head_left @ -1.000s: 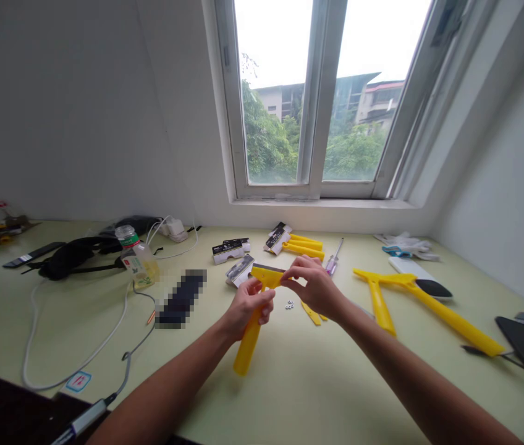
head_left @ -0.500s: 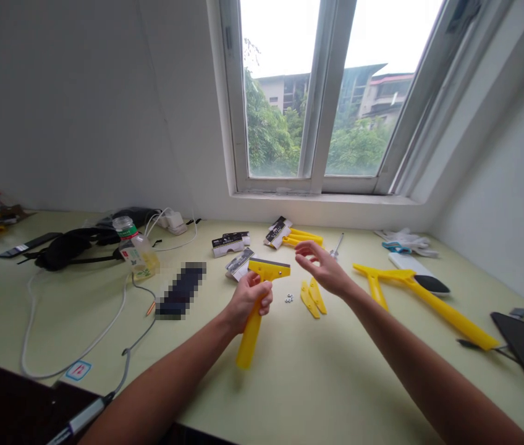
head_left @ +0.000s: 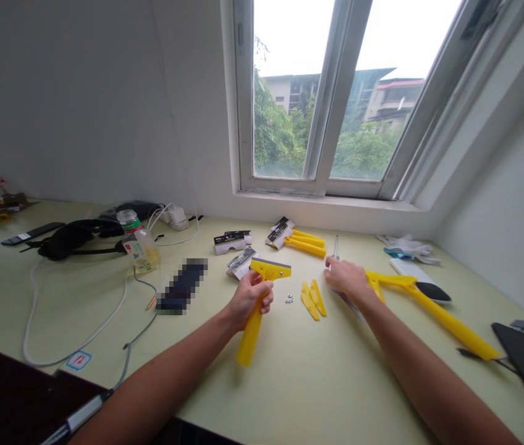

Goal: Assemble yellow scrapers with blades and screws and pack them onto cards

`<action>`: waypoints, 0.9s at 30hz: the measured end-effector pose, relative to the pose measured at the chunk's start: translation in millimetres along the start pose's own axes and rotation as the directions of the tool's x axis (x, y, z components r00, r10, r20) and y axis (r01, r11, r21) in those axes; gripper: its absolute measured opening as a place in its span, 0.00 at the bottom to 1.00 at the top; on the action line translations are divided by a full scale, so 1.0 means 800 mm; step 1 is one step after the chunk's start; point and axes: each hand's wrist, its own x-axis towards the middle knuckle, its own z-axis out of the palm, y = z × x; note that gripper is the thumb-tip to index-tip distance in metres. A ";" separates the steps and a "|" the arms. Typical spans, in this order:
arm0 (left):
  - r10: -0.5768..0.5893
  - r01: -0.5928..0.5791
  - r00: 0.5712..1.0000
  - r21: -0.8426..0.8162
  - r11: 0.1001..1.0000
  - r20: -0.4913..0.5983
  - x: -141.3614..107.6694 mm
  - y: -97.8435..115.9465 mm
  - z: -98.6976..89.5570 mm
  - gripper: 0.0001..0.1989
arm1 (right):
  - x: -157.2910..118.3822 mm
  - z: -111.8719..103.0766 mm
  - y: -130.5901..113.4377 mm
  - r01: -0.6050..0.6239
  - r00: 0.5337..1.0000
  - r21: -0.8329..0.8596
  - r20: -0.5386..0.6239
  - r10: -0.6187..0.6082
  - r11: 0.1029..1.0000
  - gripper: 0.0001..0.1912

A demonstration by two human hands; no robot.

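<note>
The right hand [head_left: 346,278] has come down over the screwdriver [head_left: 335,248], its grip unclear, while the left hand [head_left: 247,300] stays closed around the yellow scraper [head_left: 250,337].

A plastic bottle [head_left: 138,248] stands on the desk [head_left: 299,395] beside a black bag [head_left: 74,240]. A white cable [head_left: 25,327] curves along the left side. White gloves [head_left: 410,248] lie far right, below a 2-pane window [head_left: 331,93] showing trees [head_left: 275,136].
</note>
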 end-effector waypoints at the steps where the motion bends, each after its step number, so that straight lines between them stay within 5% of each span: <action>1: 0.000 0.000 1.000 -0.002 1.000 0.001 0.000 0.000 0.000 0.19 | 0.000 -0.006 0.002 -0.001 1.000 0.007 -0.002 0.001 1.000 0.16; 4: 0.006 -0.006 1.000 -0.004 1.000 0.002 0.000 0.001 0.000 0.19 | -0.001 -0.033 0.009 0.020 0.998 0.034 -0.052 -0.018 0.999 0.17; 7: 0.009 -0.009 1.000 -0.014 1.000 -0.001 0.000 0.002 -0.001 0.19 | -0.012 -0.074 0.016 0.040 0.972 0.058 -0.233 -0.025 0.997 0.17; 9: 0.004 -0.004 1.000 -0.022 1.000 -0.007 0.000 0.002 -0.002 0.19 | -0.030 -0.105 0.019 0.045 0.875 0.103 -0.484 0.010 0.994 0.18; 11: 0.002 -0.002 1.000 -0.021 1.000 -0.016 0.001 0.001 -0.003 0.18 | -0.056 -0.134 0.019 0.141 0.722 0.162 -0.692 0.010 0.977 0.17; 13: -0.004 0.003 1.000 -0.010 1.000 -0.027 0.002 -0.001 -0.003 0.18 | -0.086 -0.156 0.016 0.307 0.591 0.267 -0.806 0.037 0.914 0.15; 15: -0.018 0.018 0.999 0.000 1.000 -0.032 0.003 -0.002 -0.003 0.18 | -0.112 -0.169 0.008 0.495 0.520 0.417 -0.845 0.125 0.762 0.11; 18: -0.036 0.036 0.999 -0.005 0.999 -0.021 0.004 -0.002 -0.003 0.18 | -0.133 -0.173 -0.011 0.680 0.470 0.503 -0.857 0.211 0.533 0.09; 20: -0.033 0.032 0.999 -0.009 0.999 -0.013 0.004 -0.002 -0.003 0.18 | -0.135 -0.169 -0.024 0.724 0.452 0.510 -0.860 0.239 0.465 0.09; 27: -0.034 0.034 0.999 0.006 0.999 0.000 0.003 -0.005 -0.004 0.15 | -0.119 -0.147 -0.030 0.724 0.469 0.509 -0.858 0.208 0.465 0.09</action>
